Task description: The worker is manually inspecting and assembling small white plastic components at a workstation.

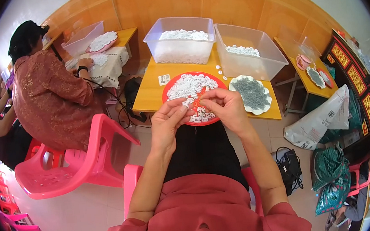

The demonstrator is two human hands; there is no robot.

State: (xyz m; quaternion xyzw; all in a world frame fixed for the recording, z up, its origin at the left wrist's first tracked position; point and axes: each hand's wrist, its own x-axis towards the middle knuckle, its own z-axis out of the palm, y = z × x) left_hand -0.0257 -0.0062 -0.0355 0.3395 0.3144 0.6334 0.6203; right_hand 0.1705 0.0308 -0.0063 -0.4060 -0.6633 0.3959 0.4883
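Note:
Both of my hands are over a red round plate heaped with small white plastic pieces, at the table's near edge. The fingers of my left hand are pinched together near the plate's middle, with what looks like a small white piece at the tips. Opposite it, my right hand also pinches thumb against fingers; whatever lies between them is too small to make out. The two sets of fingertips are close together. Right of the plate, a white scalloped dish holds a pile of tiny grey parts.
Two clear plastic bins with white pieces stand at the back of the yellow table. A small printed card lies left of the plate. At left, a person works beside a pink chair. Sacks stand at right.

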